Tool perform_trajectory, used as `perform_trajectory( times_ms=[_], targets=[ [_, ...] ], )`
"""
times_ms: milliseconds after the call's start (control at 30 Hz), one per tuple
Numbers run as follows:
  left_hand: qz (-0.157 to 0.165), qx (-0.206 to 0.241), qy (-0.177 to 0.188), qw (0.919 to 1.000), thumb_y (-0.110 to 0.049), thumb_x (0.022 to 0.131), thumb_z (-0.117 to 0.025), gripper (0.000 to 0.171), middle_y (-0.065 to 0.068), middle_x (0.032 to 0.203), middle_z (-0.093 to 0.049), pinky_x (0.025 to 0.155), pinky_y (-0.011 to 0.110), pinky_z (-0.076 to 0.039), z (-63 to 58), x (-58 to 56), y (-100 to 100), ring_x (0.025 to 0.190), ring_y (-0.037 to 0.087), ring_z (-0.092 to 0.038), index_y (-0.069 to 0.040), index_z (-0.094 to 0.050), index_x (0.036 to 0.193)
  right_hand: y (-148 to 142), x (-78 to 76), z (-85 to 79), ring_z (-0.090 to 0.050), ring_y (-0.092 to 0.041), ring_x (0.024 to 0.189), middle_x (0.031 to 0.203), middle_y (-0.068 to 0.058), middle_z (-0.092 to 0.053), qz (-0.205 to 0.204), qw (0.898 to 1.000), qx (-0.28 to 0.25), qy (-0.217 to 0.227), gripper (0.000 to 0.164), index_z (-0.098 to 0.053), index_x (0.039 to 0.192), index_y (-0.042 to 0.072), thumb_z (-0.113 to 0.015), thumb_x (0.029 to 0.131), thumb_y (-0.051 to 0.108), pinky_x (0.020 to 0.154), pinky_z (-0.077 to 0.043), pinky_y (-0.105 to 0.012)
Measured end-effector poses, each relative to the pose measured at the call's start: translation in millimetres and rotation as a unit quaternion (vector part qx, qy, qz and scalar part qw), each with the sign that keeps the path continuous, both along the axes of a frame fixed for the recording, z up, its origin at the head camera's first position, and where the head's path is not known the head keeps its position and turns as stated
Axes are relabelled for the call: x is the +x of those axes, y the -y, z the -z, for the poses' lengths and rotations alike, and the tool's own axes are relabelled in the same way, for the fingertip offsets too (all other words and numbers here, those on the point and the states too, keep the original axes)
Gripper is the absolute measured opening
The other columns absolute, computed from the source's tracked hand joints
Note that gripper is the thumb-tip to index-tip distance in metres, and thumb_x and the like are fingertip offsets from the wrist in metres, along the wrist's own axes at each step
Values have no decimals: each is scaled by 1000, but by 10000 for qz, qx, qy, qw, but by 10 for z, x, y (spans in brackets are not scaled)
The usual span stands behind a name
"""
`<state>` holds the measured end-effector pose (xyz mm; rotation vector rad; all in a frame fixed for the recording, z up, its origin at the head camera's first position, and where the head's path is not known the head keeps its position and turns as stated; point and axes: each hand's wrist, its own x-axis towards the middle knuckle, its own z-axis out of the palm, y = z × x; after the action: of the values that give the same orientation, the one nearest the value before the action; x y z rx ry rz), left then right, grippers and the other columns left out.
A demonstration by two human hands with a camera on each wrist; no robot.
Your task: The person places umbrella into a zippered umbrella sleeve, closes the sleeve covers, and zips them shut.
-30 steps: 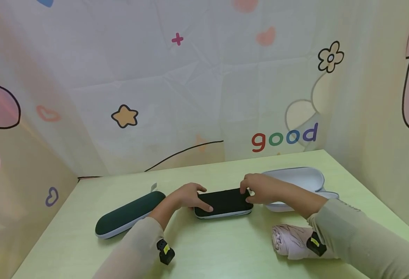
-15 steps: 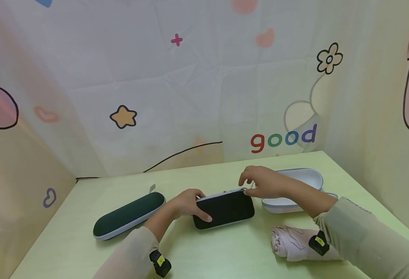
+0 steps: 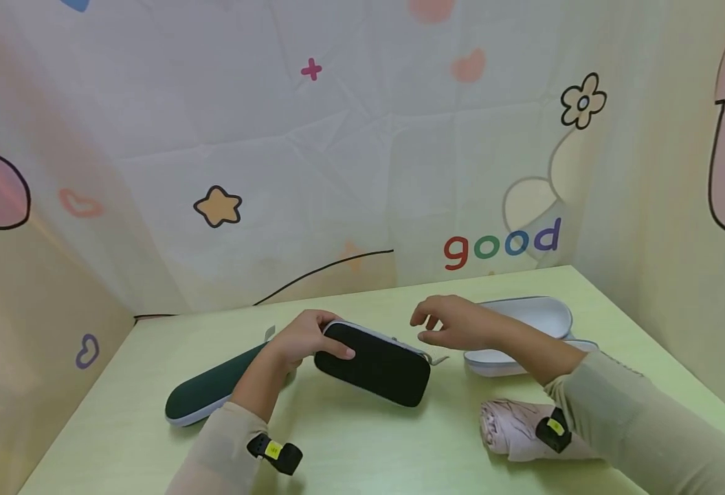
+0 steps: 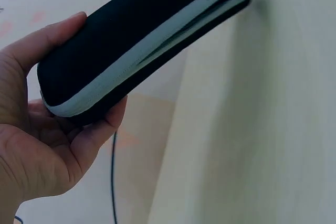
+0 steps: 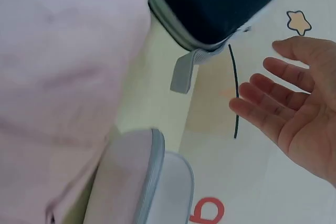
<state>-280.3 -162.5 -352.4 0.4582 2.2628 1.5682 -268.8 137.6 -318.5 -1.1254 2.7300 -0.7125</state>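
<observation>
A black zippered case (image 3: 377,368) with a pale zipper band hangs tilted over the table, its right end lower. My left hand (image 3: 300,340) grips its left end, thumb across the black face and fingers behind. In the left wrist view, a dark gap shows along part of the zipper band (image 4: 110,85). A short grey strap (image 5: 182,74) sticks out from the case's other end. My right hand (image 3: 461,324) is held just off that end, fingers loosely bent and holding nothing. Beside my left wrist lies a long dark green case (image 3: 214,388) with a pale edge, partly hidden by my arm.
An opened pale case (image 3: 532,313) lies at the back right, behind my right forearm. In front of it is a rolled pink cloth (image 3: 510,430), partly under my right sleeve. A printed curtain (image 3: 337,165) stands along the back of the light green table (image 3: 368,454).
My left hand has lifted the black case, turned its face toward me and tilted it, shifting it left. My right hand has let go of the strap end and moved up and away.
</observation>
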Motion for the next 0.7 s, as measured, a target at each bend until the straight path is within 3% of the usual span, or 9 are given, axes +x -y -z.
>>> perform_trajectory(
  times_ms=[200,333,433,567,700],
  targets=[
    [238,161,-43,9996,-9,76,-80,38,6,87,-71,84,36,-50,-216,25,25,81,22,-69,1,-66,110,194,52,82,-62,-20,99,109,-3,-65,-43,9939,-338,1045,33,-60,123,5,-63,95,23,82,-53,-35],
    [302,84,-124,9994,-12,75,-79,41,6,87,-71,86,38,-49,-292,38,-19,81,24,-69,0,-65,111,273,99,139,-61,-20,96,104,-2,-66,-86,9806,-670,1841,45,-57,129,6,-68,92,29,79,-53,-36],
    [277,155,-26,9995,-12,75,-79,46,6,88,-71,85,37,-50,-310,39,-48,80,23,-69,1,-62,117,309,131,168,-62,-22,90,100,-3,-66,-103,9658,-914,2425,41,-60,124,7,-71,89,26,74,-54,-37],
    [13,502,268,9984,-10,78,-77,55,5,87,-71,82,37,-52,-309,28,-84,78,21,-69,0,-53,127,329,166,199,-63,-23,85,97,-8,-65,-31,9468,-1285,2950,34,-61,116,2,-70,90,20,68,-57,-38],
    [-490,855,292,9947,-11,83,-75,64,7,97,-70,92,42,-48,-315,17,-134,85,20,-68,-4,-44,138,350,199,229,-65,-25,87,96,-13,-63,111,9252,-1910,3277,36,-58,116,-5,-69,91,18,67,-58,-40]
  ],
)
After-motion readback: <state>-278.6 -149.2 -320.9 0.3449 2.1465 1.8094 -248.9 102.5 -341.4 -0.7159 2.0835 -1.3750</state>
